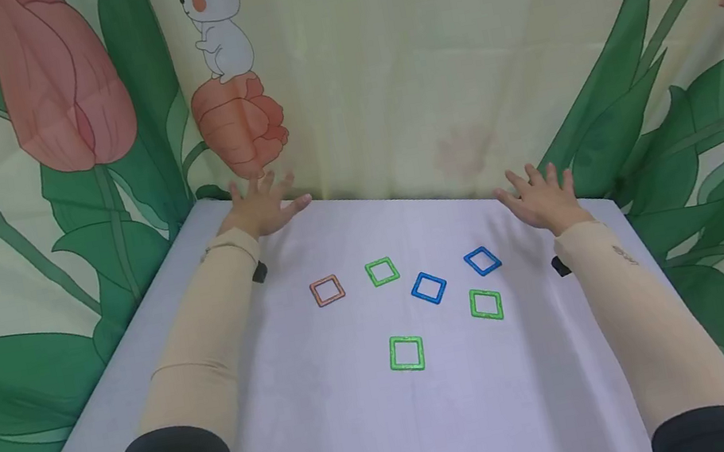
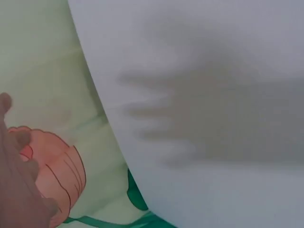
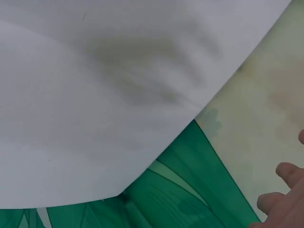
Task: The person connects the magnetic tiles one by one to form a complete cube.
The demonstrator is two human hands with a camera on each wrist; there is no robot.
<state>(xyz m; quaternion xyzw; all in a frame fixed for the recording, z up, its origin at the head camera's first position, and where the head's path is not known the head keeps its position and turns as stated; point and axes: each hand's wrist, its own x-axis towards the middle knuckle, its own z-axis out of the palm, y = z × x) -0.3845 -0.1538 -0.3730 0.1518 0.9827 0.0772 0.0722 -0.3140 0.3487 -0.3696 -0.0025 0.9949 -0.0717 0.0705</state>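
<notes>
Both hands are held out over the far part of a white-covered table, fingers spread, with nothing in them. My left hand is near the back left corner; the left wrist view shows part of that hand at its left edge. Toward the back right, my right hand has its fingers apart, and a few fingertips show in the right wrist view. Between the hands lie flat square frames: an orange one, green ones and blue ones.
A curtain printed with tulips and a white rabbit hangs behind and beside the table. Small black pieces sit at the wrists. Hand shadows fall on the white cloth in both wrist views.
</notes>
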